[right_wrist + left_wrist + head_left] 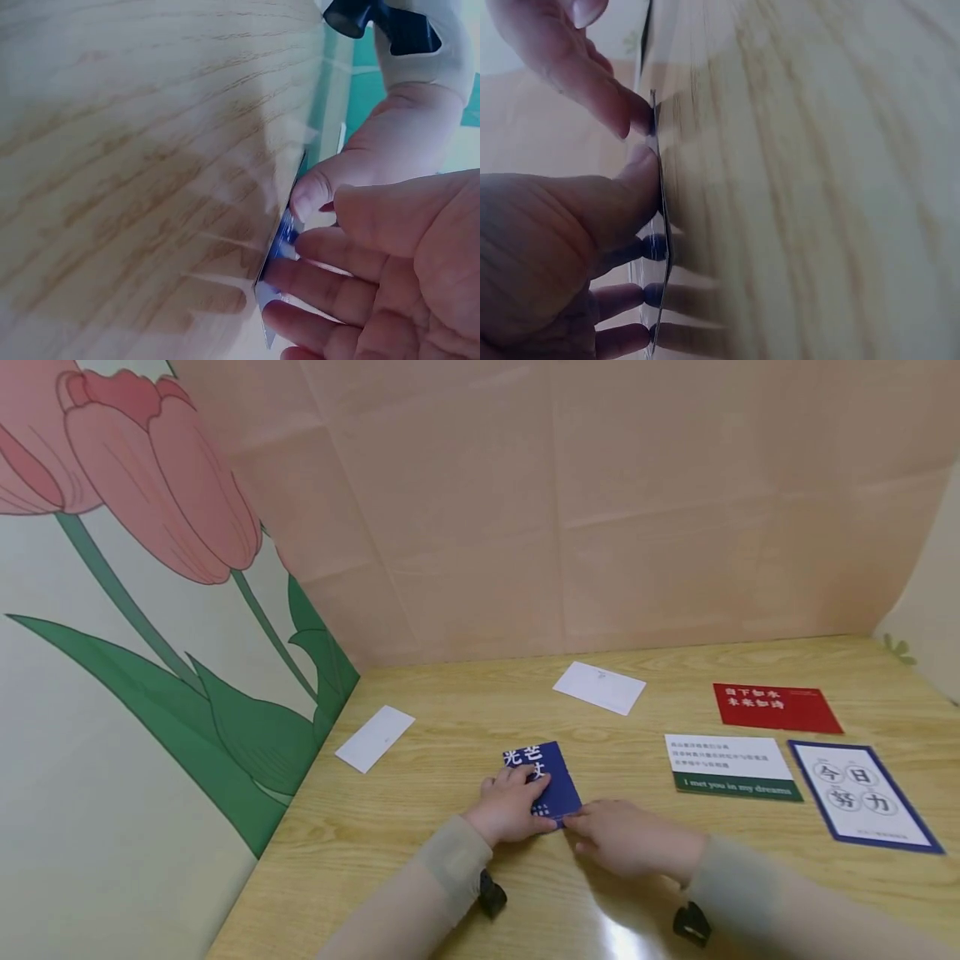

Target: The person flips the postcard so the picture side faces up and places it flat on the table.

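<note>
In the head view, six cards are on the table (pixel 420 893). One blue card (pixel 558 787) lies at lower centre; the left hand (pixel 512 803), fingers apart, presses it and hides some letters. The right hand (pixel 626 837) touches its lower right corner with nearly straight fingers. Two white cards (pixel 602 687) and three printed cards (pixel 777 707) lie around. The left wrist view shows mainly the blue card's thin edge. In the right wrist view, the lowest finger (pixel 301 353) is cut off.

blue card (pixel 562 792) "光芒", bordered card (pixel 866 798) "今日努力"
</note>
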`<state>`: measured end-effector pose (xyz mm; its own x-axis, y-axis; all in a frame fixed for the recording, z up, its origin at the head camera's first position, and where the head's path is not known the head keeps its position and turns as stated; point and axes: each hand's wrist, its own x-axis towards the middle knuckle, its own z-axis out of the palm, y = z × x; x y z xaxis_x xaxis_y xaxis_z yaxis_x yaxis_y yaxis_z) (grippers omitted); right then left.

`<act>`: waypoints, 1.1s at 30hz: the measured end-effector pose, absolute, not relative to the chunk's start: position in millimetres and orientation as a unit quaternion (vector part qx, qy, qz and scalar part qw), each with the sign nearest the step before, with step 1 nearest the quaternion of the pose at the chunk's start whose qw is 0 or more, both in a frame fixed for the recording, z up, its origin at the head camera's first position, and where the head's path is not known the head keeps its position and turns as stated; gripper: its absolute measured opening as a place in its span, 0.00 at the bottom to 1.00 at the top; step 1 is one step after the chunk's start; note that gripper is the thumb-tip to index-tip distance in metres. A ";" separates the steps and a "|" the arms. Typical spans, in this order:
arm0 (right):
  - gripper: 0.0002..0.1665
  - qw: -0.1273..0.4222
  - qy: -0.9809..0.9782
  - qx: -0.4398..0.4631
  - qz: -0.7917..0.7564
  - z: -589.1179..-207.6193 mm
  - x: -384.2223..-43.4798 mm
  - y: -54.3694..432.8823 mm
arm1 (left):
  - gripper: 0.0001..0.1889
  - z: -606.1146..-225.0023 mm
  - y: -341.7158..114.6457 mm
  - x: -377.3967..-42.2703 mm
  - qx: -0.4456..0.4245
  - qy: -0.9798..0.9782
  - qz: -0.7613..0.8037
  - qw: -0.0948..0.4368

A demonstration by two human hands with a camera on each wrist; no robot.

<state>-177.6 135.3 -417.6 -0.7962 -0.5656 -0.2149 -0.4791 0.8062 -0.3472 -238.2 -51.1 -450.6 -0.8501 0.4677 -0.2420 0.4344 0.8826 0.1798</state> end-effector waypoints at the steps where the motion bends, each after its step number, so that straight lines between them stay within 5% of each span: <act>1: 0.23 0.159 0.937 -0.277 -0.141 -417.2 -177.4 135.3 | 0.37 -450.7 -51.4 -237.9 0.235 0.960 0.058 0.138; 15: 0.25 0.165 0.927 -0.293 -0.170 -422.1 -180.1 141.2 | 0.28 -439.5 -43.6 -222.3 0.241 0.964 0.005 0.116; 33: 0.28 0.168 0.928 -0.257 -0.213 -415.0 -207.4 162.1 | 0.27 -445.5 -59.1 -253.2 0.203 0.972 0.025 0.119</act>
<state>-207.4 162.1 -415.0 -0.8120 -0.5477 -0.2016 -0.4047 0.7773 -0.4816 -253.2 -59.1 -445.5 -0.8889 0.4010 -0.2213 0.3891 0.9161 0.0969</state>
